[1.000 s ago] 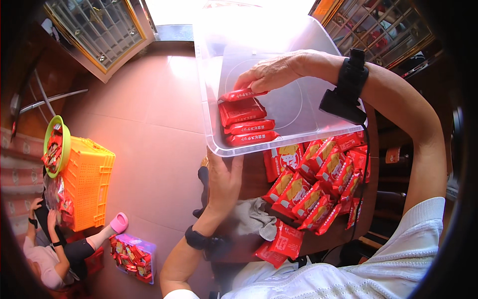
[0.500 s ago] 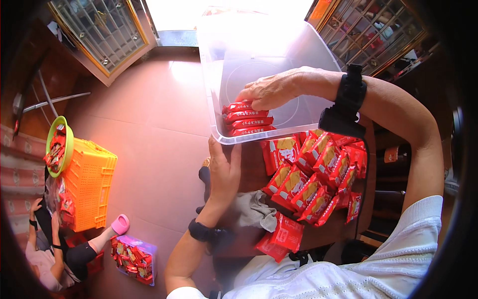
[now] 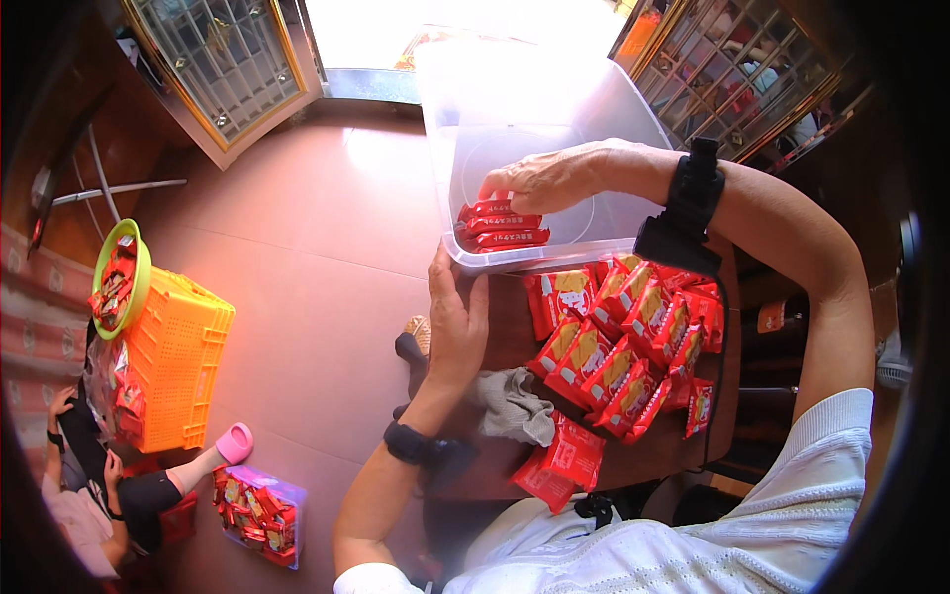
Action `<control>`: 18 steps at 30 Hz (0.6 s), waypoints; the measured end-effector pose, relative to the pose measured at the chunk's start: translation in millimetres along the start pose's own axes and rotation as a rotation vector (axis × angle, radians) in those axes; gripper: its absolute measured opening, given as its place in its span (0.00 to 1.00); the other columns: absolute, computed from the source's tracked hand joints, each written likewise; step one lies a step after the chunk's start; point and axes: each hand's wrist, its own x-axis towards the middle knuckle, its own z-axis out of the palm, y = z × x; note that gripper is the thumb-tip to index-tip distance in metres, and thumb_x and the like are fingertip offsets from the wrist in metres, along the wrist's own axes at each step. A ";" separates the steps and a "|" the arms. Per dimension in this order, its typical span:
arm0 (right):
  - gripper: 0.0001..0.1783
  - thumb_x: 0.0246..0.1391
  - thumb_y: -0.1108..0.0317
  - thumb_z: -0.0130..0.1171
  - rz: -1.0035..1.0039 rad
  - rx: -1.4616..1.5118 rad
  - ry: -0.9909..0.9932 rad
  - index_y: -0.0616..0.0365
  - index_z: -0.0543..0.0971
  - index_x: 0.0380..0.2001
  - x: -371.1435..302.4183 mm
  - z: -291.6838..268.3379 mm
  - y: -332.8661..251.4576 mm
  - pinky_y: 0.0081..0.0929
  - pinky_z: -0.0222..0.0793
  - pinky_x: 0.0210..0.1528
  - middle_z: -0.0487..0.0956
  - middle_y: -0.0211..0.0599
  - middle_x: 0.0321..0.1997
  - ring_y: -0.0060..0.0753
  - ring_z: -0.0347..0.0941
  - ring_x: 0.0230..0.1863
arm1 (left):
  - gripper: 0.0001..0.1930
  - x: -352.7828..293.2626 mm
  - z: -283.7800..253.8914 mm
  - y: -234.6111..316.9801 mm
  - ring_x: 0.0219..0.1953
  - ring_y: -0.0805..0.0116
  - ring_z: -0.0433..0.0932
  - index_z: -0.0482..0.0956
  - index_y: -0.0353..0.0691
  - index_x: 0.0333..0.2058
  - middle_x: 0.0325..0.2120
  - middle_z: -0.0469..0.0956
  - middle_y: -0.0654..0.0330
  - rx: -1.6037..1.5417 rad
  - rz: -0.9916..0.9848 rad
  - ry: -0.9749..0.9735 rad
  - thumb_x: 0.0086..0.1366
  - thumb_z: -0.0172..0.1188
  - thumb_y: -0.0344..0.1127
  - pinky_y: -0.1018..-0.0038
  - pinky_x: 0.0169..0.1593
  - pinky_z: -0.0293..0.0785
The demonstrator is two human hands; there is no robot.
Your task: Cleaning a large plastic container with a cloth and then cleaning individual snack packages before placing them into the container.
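A clear plastic bin [image 3: 643, 104] stands in front of me at the far end of the table. In its near left corner several red biscuit packets [image 3: 510, 239] are lined up in a row on edge. My right hand [image 3: 559, 176] reaches inside, its fingers bent down onto the farthest packets; the fingertips are partly hidden. Outside, my left hand [image 3: 458, 327] holds the bin's near left corner, thumb apart and fingers up against the wall. A pile of red biscuit packets [image 3: 623, 371] lies on the table just this side of the bin.
A grey cloth [image 3: 515, 404] and loose red packets [image 3: 564, 460] lie at the near table edge [image 3: 475, 473]. On the left, a seated person [image 3: 89, 505] is beside an orange crate [image 3: 183, 361], a green basin [image 3: 139, 302] and a purple-edged tub [image 3: 294, 495] of packets.
The bin and my left hand appear slightly higher and farther right. My right hand stays at the packet row, its fingers a little lower on the far packets.
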 end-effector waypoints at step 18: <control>0.20 0.57 0.70 0.46 -0.253 -0.240 0.497 0.65 0.69 0.52 -198.9 53.5 -65.7 0.39 0.66 0.56 0.75 0.55 0.46 0.50 0.72 0.51 | 0.29 11.5 4.8 -15.0 0.59 0.58 0.67 0.51 0.30 0.63 0.57 0.65 0.44 -0.217 0.148 0.026 0.66 0.51 0.26 0.66 0.62 0.63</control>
